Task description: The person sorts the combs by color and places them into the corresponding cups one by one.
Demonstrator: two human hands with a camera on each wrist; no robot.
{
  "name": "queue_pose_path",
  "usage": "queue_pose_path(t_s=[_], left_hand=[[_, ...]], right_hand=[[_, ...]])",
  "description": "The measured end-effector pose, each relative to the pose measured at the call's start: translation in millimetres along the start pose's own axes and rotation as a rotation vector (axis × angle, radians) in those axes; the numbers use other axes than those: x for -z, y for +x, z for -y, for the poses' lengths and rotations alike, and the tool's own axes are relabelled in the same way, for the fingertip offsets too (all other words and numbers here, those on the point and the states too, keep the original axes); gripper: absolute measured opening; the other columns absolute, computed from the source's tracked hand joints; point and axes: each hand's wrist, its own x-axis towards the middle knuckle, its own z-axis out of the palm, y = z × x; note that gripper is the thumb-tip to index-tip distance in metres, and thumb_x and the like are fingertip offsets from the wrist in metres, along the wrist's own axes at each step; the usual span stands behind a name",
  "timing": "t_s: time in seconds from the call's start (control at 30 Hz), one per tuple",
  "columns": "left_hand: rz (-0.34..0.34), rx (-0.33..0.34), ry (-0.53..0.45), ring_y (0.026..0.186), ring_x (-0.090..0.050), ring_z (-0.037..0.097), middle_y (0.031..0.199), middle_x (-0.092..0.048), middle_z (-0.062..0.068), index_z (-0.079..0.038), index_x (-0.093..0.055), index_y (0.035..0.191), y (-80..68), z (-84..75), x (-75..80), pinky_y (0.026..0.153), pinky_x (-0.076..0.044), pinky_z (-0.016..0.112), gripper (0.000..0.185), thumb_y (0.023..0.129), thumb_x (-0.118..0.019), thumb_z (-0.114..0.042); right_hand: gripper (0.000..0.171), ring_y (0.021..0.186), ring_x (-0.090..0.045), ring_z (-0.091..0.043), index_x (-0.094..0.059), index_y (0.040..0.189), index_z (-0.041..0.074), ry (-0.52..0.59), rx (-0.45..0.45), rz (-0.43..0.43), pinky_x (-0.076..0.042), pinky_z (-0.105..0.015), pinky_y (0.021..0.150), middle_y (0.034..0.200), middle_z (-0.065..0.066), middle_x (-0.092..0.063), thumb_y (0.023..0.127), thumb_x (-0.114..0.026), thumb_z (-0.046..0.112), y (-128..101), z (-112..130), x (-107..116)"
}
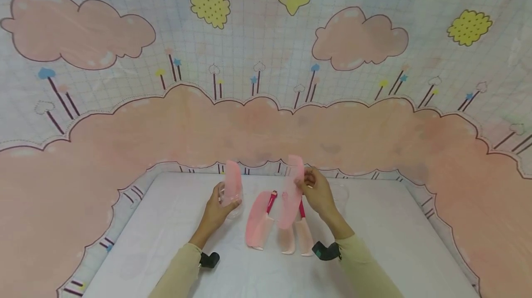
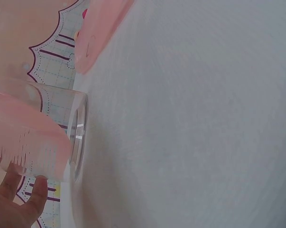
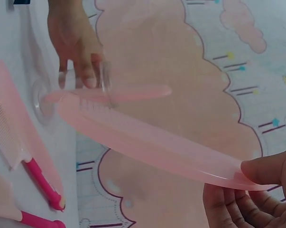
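Note:
My left hand (image 1: 214, 210) grips a clear plastic cup (image 2: 81, 137) with a pink comb (image 1: 232, 179) standing in it. The comb's teeth show through the cup wall in the left wrist view. Between thumb and fingers, my right hand (image 1: 319, 192) pinches one end of a larger curved pink comb (image 3: 157, 149). Its other end points down toward the table in the head view. Below it lie a pink comb (image 1: 254, 221) and several pale combs, some with red handles (image 1: 271, 203). The raised comb partly hides them.
The white table (image 1: 166, 242) carries another clear round container (image 1: 341, 196), partly behind my right hand. A patterned cloth (image 1: 266, 127) with clouds and stars rises behind the table's far edge.

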Motion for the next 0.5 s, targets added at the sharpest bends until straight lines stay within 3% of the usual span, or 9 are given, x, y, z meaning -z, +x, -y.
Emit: queue_pose_path(t_s=[0.5], left_hand=[[-0.005, 0.0, 0.012, 0.139, -0.041, 0.039, 0.153, -0.039, 0.019, -0.01, -0.026, 0.151, 1.0, -2.5, -1.6, 0.114, -0.035, 0.057, 0.088, 0.083, -0.077, -0.035]], right_hand=[[0.024, 0.088, -0.064, -0.02, -0.057, 0.113, -0.002, 0.117, 0.101, 0.012, -0.057, -0.02, 0.066, 0.102, -0.024, -0.067, 0.09, -0.065, -0.001, 9.0, 23.4, -11.1]])
